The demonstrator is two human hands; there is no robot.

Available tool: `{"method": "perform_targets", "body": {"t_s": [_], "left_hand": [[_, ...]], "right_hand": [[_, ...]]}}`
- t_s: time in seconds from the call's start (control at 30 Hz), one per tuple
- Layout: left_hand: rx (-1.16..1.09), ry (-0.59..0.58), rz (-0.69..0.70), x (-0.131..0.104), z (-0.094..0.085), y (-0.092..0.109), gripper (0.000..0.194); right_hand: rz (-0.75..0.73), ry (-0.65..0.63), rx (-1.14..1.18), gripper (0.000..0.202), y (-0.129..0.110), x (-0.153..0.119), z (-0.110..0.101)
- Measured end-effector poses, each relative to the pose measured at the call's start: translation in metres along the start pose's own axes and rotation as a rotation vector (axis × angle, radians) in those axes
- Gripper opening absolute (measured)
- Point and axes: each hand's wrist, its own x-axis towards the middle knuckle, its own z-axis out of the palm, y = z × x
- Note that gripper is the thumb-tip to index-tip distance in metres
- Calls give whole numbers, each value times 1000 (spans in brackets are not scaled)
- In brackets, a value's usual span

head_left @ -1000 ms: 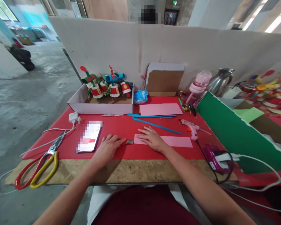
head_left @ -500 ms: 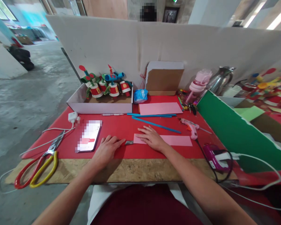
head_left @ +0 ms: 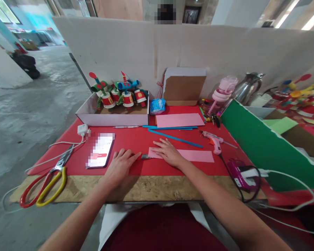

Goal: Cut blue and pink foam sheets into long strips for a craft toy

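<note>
My left hand rests on the red table cover, fingers bent round a small grey metal tool whose handle is hidden under them. The tool's tip touches the left end of a long pink paper strip. Lying across the left part of that strip, my right hand has its fingers spread and presses the paper flat. Behind it are thin blue strips and a wider pink sheet. A phone lies left of my left hand.
Large scissors and a white charger are at the left. Cup figures fill a white box behind. Rightward lie a pink glue gun, a magenta device, cables and a green-sided box.
The pink strip has shifted very slightly left under my right hand, and its end now meets the metal tool more closely. Otherwise, both hands hold nearly the same pose.
</note>
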Motion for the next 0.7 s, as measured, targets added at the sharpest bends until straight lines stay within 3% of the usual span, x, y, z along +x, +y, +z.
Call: {"method": "perform_targets", "body": {"t_s": [0.2, 0.43, 0.7], "left_hand": [[40, 21, -51, 2, -2, -22, 52], [-5, 33, -15, 5, 6, -29, 51], [-50, 56, 22, 0, 15, -35, 53]], "right_hand": [[31, -33, -31, 38, -22, 23, 2], [-92, -94, -51, 43, 13, -13, -22], [-102, -91, -112, 43, 18, -15, -14]]}}
